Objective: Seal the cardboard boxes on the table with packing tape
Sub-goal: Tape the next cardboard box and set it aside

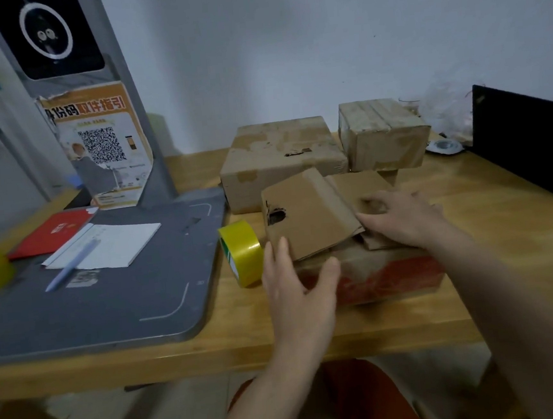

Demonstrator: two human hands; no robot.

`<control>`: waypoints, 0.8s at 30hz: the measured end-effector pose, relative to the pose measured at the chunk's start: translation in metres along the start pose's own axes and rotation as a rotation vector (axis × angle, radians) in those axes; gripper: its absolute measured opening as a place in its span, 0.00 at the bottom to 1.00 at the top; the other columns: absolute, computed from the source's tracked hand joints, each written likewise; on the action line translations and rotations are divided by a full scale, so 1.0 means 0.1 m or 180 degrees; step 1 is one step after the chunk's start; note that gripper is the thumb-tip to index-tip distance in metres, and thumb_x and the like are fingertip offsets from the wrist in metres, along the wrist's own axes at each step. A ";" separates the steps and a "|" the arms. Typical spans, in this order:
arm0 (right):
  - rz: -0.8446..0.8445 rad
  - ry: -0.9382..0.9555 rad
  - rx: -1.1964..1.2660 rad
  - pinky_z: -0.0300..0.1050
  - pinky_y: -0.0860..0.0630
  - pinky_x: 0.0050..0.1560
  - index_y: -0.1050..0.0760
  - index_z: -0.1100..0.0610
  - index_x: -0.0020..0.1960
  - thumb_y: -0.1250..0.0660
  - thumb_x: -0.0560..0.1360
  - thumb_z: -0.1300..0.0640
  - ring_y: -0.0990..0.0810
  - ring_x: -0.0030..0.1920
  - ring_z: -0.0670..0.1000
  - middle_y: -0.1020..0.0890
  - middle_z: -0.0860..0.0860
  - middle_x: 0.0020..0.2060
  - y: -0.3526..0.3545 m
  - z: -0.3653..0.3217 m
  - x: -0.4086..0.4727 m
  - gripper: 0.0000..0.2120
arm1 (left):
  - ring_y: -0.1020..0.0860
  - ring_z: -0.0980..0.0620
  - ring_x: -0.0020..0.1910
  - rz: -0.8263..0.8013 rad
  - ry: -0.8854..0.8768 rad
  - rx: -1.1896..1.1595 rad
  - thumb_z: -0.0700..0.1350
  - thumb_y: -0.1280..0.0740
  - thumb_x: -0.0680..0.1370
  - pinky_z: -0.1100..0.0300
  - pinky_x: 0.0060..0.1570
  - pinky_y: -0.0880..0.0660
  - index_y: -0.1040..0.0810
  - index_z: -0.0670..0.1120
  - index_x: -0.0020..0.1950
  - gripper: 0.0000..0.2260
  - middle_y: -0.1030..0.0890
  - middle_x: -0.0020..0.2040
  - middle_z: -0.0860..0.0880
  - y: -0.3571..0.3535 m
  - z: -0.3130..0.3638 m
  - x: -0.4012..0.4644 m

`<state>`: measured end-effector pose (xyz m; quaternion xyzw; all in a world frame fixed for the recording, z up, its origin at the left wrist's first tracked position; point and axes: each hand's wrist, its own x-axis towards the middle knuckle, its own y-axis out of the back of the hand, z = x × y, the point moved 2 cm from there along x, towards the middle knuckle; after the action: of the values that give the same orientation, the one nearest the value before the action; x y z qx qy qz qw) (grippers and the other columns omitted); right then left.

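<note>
Head view: at centre frame, the right hand (pixel 399 220) is pressing a flap of the open box (pixel 367 268) with straight fingers; the left hand (pixel 297 287), released, is bracing its corner. Flaps should be flattened flush before taking the tape roll (pixel 242 252) just left on the bench (pixel 503 223).

Bare arms, orange-red trousers

Both forearms (pixel 527 304) show no sleeves, rings or watch; orange-red fabric (pixel 362 399) covers the lap.

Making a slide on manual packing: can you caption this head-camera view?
Right hand presses down the flaps of the near box, left hand open at its corner, yellow tape roll alongside.
</note>
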<state>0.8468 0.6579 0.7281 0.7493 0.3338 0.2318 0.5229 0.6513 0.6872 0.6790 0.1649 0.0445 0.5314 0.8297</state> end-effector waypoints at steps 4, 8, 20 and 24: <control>0.0100 -0.0117 -0.0216 0.61 0.40 0.68 0.35 0.43 0.73 0.45 0.75 0.30 0.40 0.72 0.62 0.36 0.55 0.73 -0.04 0.01 0.01 0.30 | 0.50 0.60 0.76 0.0231 -0.0401 0.0435 0.57 0.36 0.80 0.60 0.74 0.46 0.47 0.53 0.81 0.33 0.48 0.79 0.56 0.03 -0.09 0.03; 0.0254 -0.0082 -0.0235 0.62 0.40 0.67 0.34 0.47 0.72 0.50 0.80 0.37 0.39 0.71 0.63 0.36 0.55 0.73 -0.12 -0.05 0.04 0.25 | 0.56 0.63 0.78 0.0116 -0.0766 0.0615 0.64 0.43 0.78 0.63 0.75 0.54 0.58 0.51 0.82 0.39 0.55 0.82 0.57 0.10 -0.05 0.18; -0.0099 0.0142 -0.0229 0.69 0.49 0.70 0.44 0.43 0.77 0.58 0.68 0.21 0.48 0.77 0.59 0.46 0.50 0.78 -0.13 -0.20 0.11 0.44 | 0.65 0.51 0.79 -0.1019 -0.0311 0.2264 0.78 0.45 0.69 0.56 0.75 0.62 0.66 0.42 0.79 0.57 0.66 0.81 0.46 0.14 0.12 0.60; -0.0084 0.0268 -0.0761 0.70 0.47 0.70 0.49 0.42 0.78 0.58 0.65 0.20 0.48 0.77 0.59 0.47 0.49 0.79 -0.20 -0.20 0.06 0.46 | 0.64 0.48 0.80 -0.1076 -0.0430 0.2935 0.78 0.50 0.70 0.56 0.75 0.63 0.64 0.39 0.80 0.55 0.63 0.81 0.42 0.13 0.11 0.61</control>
<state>0.8321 0.6796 0.7157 0.6667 0.3352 0.2943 0.5970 0.6696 0.7446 0.6997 0.5393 0.2471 0.3025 0.7460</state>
